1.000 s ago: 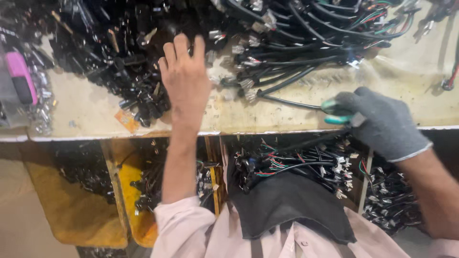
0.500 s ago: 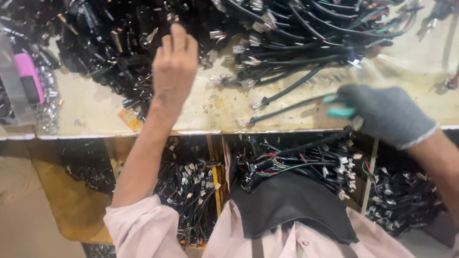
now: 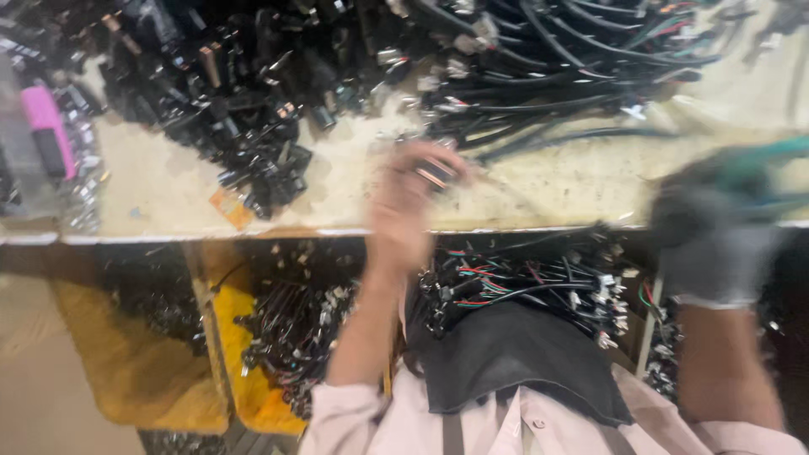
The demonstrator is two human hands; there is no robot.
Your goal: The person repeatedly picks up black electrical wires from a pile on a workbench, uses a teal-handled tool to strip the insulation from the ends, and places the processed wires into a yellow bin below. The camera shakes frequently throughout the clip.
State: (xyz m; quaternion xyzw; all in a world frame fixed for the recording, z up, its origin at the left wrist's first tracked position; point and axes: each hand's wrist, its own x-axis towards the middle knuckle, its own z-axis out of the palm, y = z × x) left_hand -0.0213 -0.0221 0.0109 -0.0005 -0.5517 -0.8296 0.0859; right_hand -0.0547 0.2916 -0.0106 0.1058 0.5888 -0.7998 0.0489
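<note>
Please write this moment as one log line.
bare left hand: holds small black connector | grey-gloved right hand: grips green-handled tool | beige workbench

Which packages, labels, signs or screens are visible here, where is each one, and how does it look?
Pink object: far left on the bench, oblong, bright pink with a dark lower end; too blurred to tell its kind.
Orange tag: on the bench near its front edge, below the heap of black connectors; small, flat, roughly square.
No signs or screens show.

The bare left hand (image 3: 413, 198), blurred, is closed round a small dark connector (image 3: 436, 173) near the front edge of the workbench (image 3: 539, 190). The gloved right hand (image 3: 716, 223) grips a green-handled tool (image 3: 771, 160) at the front right edge.
</note>
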